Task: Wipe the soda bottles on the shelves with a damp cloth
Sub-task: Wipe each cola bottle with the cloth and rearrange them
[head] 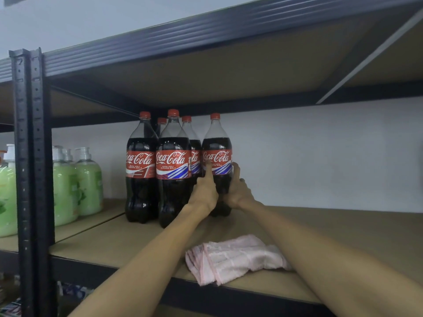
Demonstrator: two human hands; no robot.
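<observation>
On the shelf (332,227), far left: green soap bottles (88,179). Next, four cola bottles (173,165) clustered upright. Left hand (204,191) and right hand (238,188) both grip the rightmost soda bottle (217,154), left thumb on its label. Pink cloth (235,257) lies folded at the shelf's front edge, unheld.

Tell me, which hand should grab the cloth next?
Probably the right hand. It and the left hand both hold the rightmost bottle, but the pink cloth lies against the right forearm, so it need only draw back while the left steadies the bottle.
</observation>
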